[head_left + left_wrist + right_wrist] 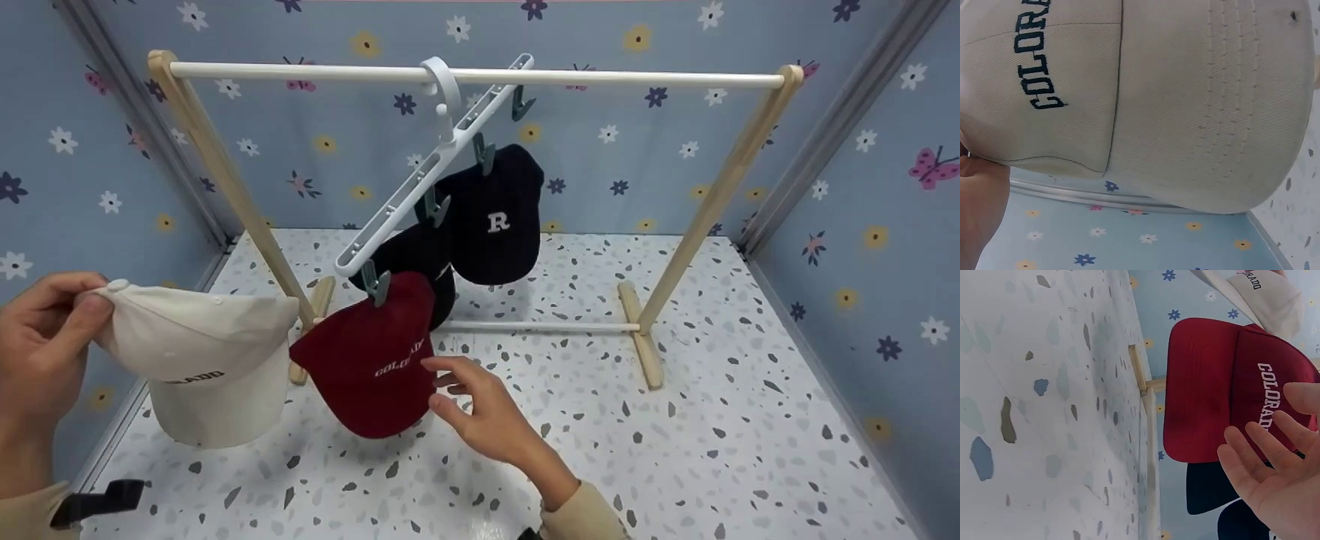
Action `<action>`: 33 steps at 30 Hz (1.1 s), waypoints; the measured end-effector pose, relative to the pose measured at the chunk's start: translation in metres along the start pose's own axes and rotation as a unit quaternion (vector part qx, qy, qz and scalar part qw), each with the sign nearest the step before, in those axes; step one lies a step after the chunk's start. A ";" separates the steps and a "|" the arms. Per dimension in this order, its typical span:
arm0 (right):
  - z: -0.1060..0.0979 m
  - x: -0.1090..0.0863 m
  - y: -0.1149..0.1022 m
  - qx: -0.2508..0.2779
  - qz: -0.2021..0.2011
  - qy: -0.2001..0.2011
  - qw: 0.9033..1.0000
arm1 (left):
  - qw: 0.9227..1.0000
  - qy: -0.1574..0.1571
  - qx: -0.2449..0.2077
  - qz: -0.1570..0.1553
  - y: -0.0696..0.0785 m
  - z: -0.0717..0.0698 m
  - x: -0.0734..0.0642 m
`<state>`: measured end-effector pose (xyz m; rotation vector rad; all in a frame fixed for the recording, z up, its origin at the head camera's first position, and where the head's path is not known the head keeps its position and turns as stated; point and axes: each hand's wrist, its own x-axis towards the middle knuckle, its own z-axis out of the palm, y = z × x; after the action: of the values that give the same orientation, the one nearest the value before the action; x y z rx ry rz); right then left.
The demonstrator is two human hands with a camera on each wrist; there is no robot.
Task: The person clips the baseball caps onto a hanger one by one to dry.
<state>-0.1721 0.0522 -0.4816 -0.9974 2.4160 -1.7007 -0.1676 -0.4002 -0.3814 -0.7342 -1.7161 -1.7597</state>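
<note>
My left hand (52, 341) pinches a cream baseball cap (202, 330) by the button on its crown, thumb against fingers. The cap's brim hangs downward, and dark COLORADO lettering shows on it in the left wrist view. Beside it, a dark red COLORADO cap (367, 352) hangs from a grey-green clip (376, 285) at the near end of a white clip hanger (420, 176). My right hand (484, 412) is by the red cap's right side, fingers loosely bent and fingertips right at its edge. In the right wrist view its fingers (1241, 450) are spread before the cap.
A navy cap with a white R (499, 240) and another dark cap (409, 255) hang from clips farther back. One clip (520, 105) at the far end holds nothing. The hanger hooks over the white rail (637, 77) of a wooden rack (712, 202) on the speckled surface (570, 450).
</note>
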 end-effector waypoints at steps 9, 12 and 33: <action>-0.012 0.009 -0.024 -0.006 -0.029 -0.001 1.000 | 0.999 -0.019 -0.034 0.014 0.032 0.029 0.012; -0.017 0.015 -0.033 -0.012 -0.048 0.006 0.999 | 0.999 -0.029 -0.034 0.017 0.036 0.033 0.012; -0.013 0.072 -0.115 -0.057 -0.144 -0.013 0.988 | 0.999 -0.031 0.019 0.002 0.041 0.071 0.005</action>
<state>-0.1784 0.0038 -0.3544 -1.4387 2.4765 -1.6236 -0.1422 -0.3297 -0.3477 -0.7829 -1.7829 -1.7130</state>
